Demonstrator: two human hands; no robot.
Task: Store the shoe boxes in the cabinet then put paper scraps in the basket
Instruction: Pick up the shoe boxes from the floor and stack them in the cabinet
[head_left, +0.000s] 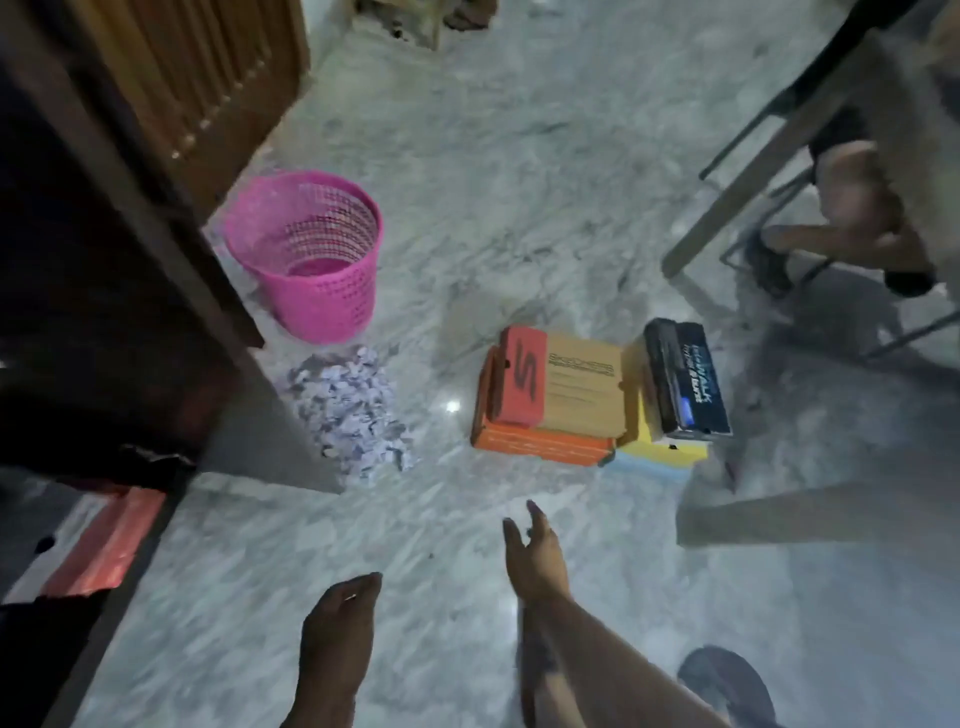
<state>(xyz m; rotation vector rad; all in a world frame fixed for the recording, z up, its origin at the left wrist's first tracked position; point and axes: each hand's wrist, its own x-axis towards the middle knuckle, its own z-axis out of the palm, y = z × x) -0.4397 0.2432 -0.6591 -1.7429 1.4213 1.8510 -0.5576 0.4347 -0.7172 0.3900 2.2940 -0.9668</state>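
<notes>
On the marble floor stand two stacks of shoe boxes: a tan and red box (563, 384) on an orange box (540, 447), and to its right a dark blue box (685, 376) on a yellow box (660, 449). A heap of white paper scraps (350, 410) lies left of them, below a pink plastic basket (311, 254) that looks empty. The dark wooden cabinet (93, 291) fills the left side, with a red box (104, 540) inside low down. My left hand (340, 629) and my right hand (535, 556) hover empty over the floor, short of the boxes, fingers extended.
A table or chair frame with metal legs (737, 182) stands at the right, and another person's bare legs (857, 208) are under it. A dark sandal (727, 686) is at the bottom right. Open marble floor lies between my hands and the boxes.
</notes>
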